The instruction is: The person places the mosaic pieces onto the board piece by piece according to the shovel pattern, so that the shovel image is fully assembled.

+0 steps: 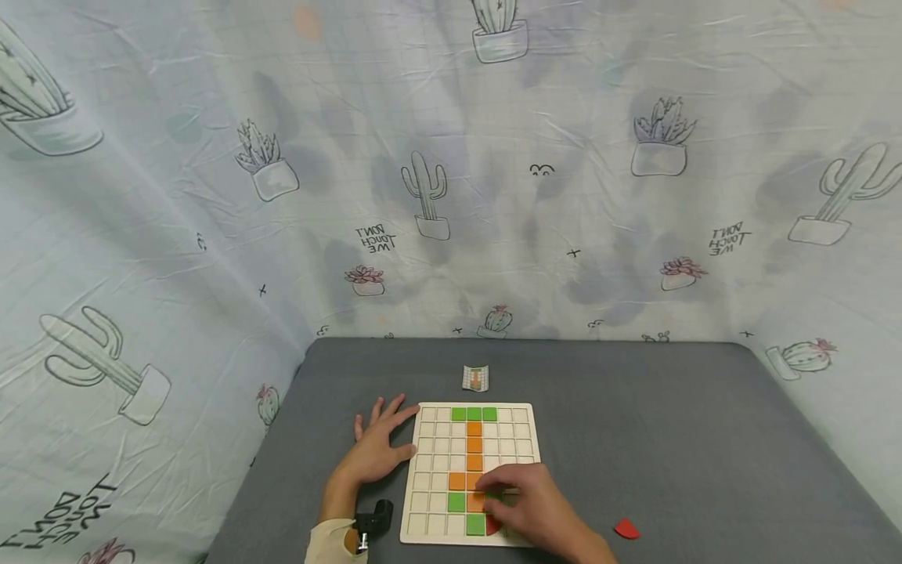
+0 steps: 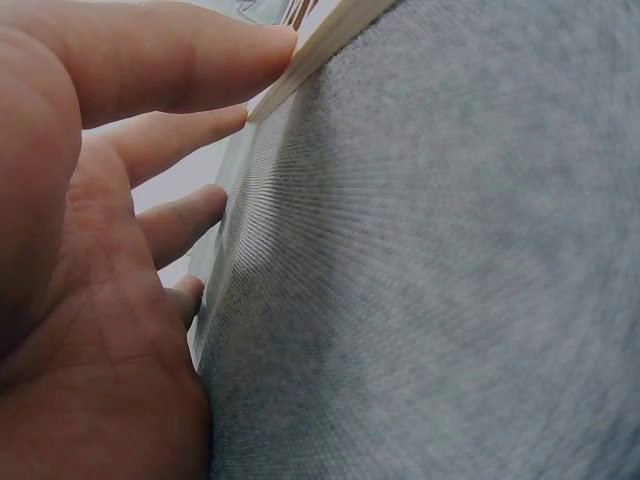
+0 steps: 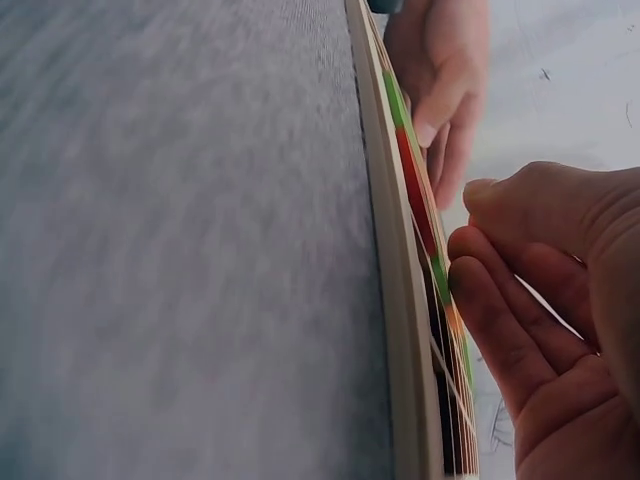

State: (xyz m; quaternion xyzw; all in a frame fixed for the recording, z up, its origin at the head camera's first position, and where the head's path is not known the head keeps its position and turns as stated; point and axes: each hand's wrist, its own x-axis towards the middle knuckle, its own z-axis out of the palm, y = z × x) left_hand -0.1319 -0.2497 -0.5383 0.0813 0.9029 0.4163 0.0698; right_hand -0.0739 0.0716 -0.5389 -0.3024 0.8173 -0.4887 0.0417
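Observation:
A pale grid board (image 1: 431, 513) lies on the table, with green square tiles (image 1: 474, 413) along its top row and orange square tiles (image 1: 474, 444) in a column below. My left hand (image 1: 373, 454) is spread beside the board, its thumb and index fingertip touching the left edge; the left wrist view shows that edge (image 2: 325, 45) at the fingertips. My right hand (image 1: 528, 501) is over the lower right part of the board. Its thumb and index finger are bent and apart at an orange tile, and no held piece shows. A red tile (image 1: 492, 526) is partly hidden beneath this hand.
A small pattern card (image 1: 475, 378) lies behind the board. A loose red fan-shaped piece (image 1: 626, 529) sits on the grey table (image 1: 634, 423) to the right. Cloth printed with cacti (image 1: 493, 196) hangs behind and at both sides.

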